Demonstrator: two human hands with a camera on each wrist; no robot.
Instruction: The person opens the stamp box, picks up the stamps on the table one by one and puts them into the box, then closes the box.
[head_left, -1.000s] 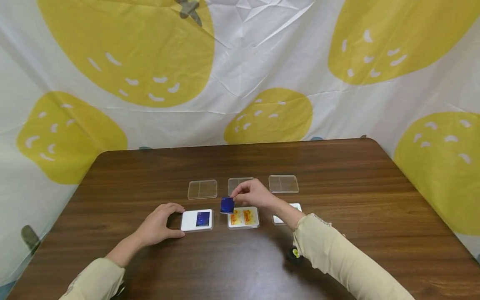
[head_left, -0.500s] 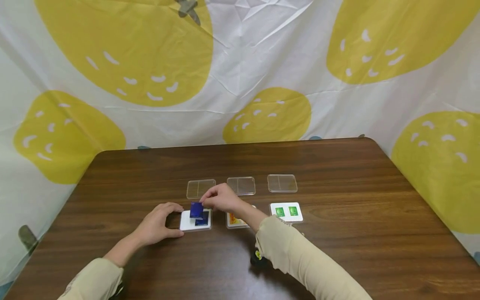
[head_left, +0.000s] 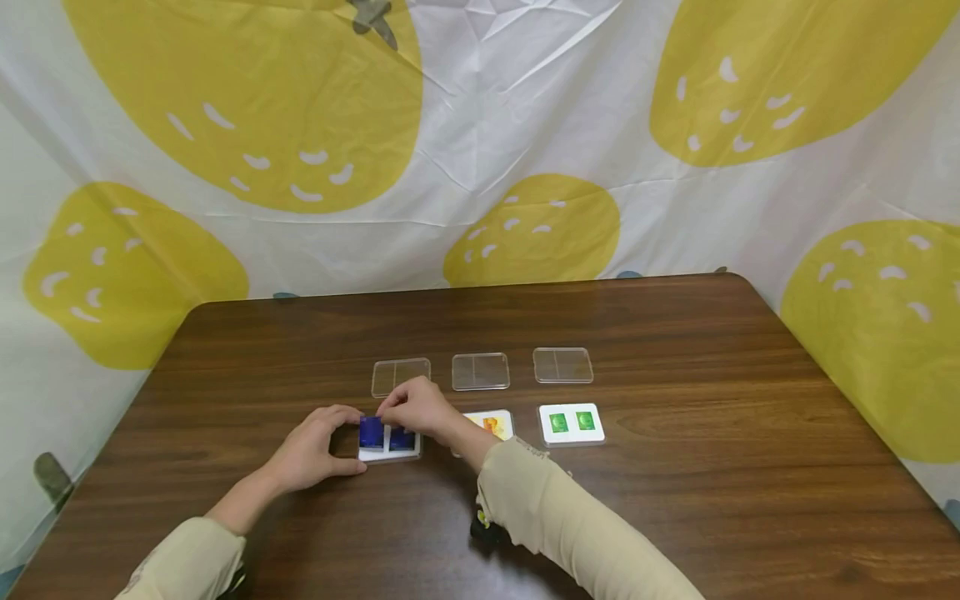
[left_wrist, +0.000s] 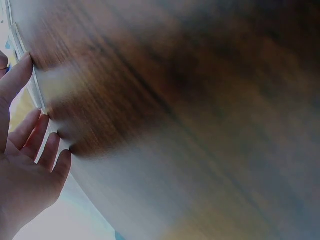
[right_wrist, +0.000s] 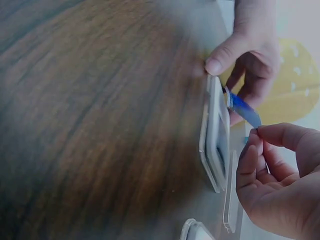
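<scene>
A small flat blue square card is pinched by one corner between the thumb and fingertips of my right hand. It tilts over the left part of a shallow white case. Beside it, on the right part of that case, lies a second blue square, partly covered by my hand. My left hand holds the case by its left side, thumb at the near corner and fingers at the far one. In the right wrist view, the lower edge of the blue card is close over the case.
A white case with orange squares sits in the middle, partly behind my right wrist. To its right is a white case with two green squares. Three clear lids lie in a row behind, on the wooden table.
My right hand has carried the blue card leftward from above the middle case, then lowered it over the left case's left part. My left hand has stayed on the left case.
</scene>
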